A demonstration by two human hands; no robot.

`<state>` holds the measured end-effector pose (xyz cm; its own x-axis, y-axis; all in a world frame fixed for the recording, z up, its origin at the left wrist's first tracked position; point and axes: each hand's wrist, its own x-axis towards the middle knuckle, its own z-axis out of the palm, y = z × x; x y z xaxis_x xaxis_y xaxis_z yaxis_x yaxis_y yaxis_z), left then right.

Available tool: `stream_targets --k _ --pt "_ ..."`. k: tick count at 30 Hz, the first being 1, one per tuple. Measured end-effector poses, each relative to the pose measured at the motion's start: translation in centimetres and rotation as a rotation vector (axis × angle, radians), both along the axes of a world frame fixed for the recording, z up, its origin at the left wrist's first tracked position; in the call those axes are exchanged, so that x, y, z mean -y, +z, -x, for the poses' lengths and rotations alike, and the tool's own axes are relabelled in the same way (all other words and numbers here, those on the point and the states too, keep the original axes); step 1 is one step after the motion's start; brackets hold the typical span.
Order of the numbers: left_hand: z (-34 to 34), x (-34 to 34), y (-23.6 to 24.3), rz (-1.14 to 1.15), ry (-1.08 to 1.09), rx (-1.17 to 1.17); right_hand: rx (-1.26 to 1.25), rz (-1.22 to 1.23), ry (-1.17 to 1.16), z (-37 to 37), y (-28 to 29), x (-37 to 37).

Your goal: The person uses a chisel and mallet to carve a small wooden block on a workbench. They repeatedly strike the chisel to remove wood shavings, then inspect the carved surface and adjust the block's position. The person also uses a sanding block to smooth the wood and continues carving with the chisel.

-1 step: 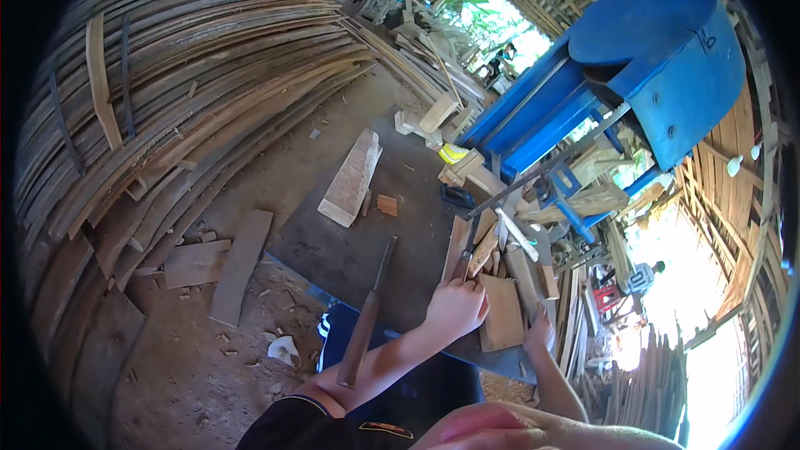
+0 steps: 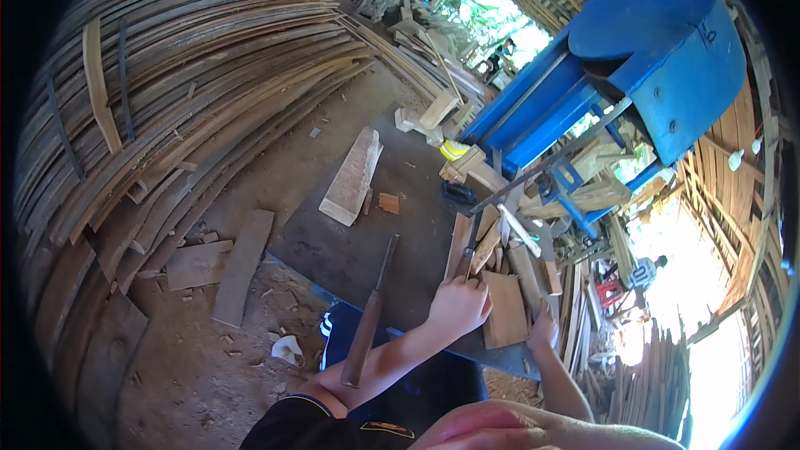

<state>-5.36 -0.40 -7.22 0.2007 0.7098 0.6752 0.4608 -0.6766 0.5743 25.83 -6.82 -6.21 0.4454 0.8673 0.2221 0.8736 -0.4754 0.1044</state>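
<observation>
Your left hand (image 2: 457, 304) is clenched around a narrow wooden strip (image 2: 463, 243) at the near end of a loose heap of offcuts (image 2: 500, 258) on the dark mat (image 2: 350, 250). The strip's long axis runs away from you, up from your knuckles toward the blue machine (image 2: 642, 58). Your right hand (image 2: 543, 332) rests just to the right, touching the edge of a flat board (image 2: 504, 308); whether its fingers are curled or slack cannot be told from here. The left hand is clearly the nearer to the strip. A long dark blade (image 2: 371, 317) lies across your left forearm, pointing the same way. Farther left sit a thick plank (image 2: 352, 177) and bare dirt, ringed by stacks of bent slats (image 2: 167, 100).
</observation>
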Motion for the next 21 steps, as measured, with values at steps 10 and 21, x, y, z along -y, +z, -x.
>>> stream_targets --k 10,21 --pt "-0.5 0.3 -0.5 -0.073 -0.017 -0.020 0.113 -0.118 0.154 -2.0 -1.3 0.7" --pt "-0.5 -0.2 -0.4 -0.103 0.016 0.016 0.033 -0.074 0.066 0.2 0.0 0.3"
